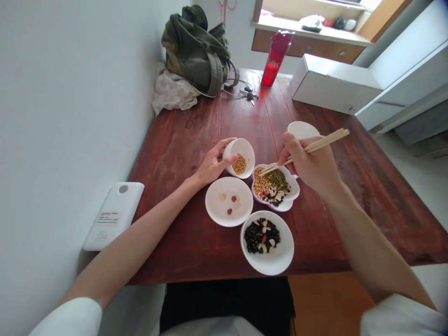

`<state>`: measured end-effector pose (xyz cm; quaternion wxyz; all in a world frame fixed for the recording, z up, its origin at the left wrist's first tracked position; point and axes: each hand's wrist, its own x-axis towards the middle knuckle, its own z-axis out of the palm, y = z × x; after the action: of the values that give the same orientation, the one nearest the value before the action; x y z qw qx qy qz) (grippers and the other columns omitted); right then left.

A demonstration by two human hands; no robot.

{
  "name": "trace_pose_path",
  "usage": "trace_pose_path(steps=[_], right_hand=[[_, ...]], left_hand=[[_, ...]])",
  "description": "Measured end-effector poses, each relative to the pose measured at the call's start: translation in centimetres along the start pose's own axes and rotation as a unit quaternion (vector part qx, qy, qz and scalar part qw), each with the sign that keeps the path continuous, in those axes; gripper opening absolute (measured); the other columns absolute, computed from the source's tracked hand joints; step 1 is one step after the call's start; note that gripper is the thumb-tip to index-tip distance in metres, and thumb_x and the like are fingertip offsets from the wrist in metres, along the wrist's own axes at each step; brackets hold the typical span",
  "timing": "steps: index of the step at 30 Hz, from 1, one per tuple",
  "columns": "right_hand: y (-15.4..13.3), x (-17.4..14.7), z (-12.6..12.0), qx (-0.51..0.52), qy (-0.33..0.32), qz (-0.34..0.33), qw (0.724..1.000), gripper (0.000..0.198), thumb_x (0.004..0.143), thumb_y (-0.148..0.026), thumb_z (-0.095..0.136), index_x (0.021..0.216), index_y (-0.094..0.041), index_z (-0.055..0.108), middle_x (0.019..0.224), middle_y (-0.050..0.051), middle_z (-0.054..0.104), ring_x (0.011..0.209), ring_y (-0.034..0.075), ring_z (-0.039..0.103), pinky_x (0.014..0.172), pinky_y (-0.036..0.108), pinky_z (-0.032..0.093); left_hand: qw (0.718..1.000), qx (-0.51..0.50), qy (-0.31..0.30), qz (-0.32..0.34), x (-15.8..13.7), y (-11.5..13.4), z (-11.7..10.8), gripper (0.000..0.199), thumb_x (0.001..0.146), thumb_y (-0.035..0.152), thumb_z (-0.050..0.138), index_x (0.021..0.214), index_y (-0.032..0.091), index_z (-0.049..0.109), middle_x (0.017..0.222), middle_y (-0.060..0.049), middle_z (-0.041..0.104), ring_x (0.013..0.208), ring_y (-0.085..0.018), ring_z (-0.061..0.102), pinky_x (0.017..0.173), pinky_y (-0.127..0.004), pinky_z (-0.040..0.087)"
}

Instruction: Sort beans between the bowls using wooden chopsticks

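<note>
The right hand gripped chopsticks over the flower-shaped dish, where many yellow beans yet lay beside other kinds, while the left hand, fingers curled round a cup, steadied the smaller batch of yellow beans already inside it

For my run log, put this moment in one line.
left hand: holds white cup | right hand: holds chopsticks, tips at flower-shaped dish
</note>
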<state>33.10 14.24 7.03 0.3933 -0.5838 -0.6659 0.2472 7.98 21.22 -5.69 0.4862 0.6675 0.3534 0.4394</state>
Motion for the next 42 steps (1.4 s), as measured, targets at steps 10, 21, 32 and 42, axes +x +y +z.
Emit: trace_pose_path(steps=[10, 21, 32, 42], right_hand=[[3.2, 0.1, 1.8, -0.028, -0.042, 0.012, 0.999, 0.071, 0.108, -0.062, 0.055, 0.053, -0.020, 0.070, 0.040, 0.001, 0.052, 0.039, 0.012, 0.046, 0.047, 0.031, 0.034], [-1.8, 1.6, 0.7, -0.049, -0.006, -0.032, 0.998, 0.067, 0.111, -0.055, 0.056, 0.052, -0.025, 0.066, 0.042, 0.003, 0.054, 0.045, 0.015, 0.054, 0.050, 0.034, 0.037], [2.7, 0.7, 2.5, -0.069, -0.035, 0.007, 0.997, 0.070, 0.110, -0.058, 0.053, 0.052, -0.021, 0.069, 0.041, 0.001, 0.051, 0.042, 0.014, 0.048, 0.050, 0.032, 0.033], [-0.7, 1.1, 0.7, -0.034, 0.002, -0.026, 0.999, 0.068, 0.111, -0.059, 0.053, 0.053, -0.025, 0.066, 0.045, 0.004, 0.058, 0.044, 0.016, 0.054, 0.047, 0.033, 0.035]], left_hand=[[1.000, -0.004, -0.003, 0.001, 0.0, -0.3, 0.0, 0.067, 0.093, 0.057, 0.078, 0.148, 0.022, 0.065, 0.141, -0.011, 0.075, 0.119, -0.030, 0.074, 0.102, -0.041, 0.061], [1.000, -0.008, -0.010, -0.004, -0.1, -0.2, -0.1, 0.067, 0.094, 0.057, 0.077, 0.150, 0.021, 0.064, 0.142, -0.012, 0.074, 0.115, -0.029, 0.074, 0.100, -0.040, 0.062], [1.000, -0.011, -0.011, -0.009, -0.2, -0.2, 0.0, 0.068, 0.093, 0.059, 0.078, 0.149, 0.022, 0.065, 0.138, -0.011, 0.076, 0.114, -0.029, 0.075, 0.097, -0.039, 0.062], [1.000, -0.016, -0.012, -0.012, -0.3, 0.1, -0.2, 0.069, 0.093, 0.059, 0.078, 0.150, 0.022, 0.065, 0.135, -0.011, 0.078, 0.119, -0.031, 0.074, 0.100, -0.041, 0.062]])
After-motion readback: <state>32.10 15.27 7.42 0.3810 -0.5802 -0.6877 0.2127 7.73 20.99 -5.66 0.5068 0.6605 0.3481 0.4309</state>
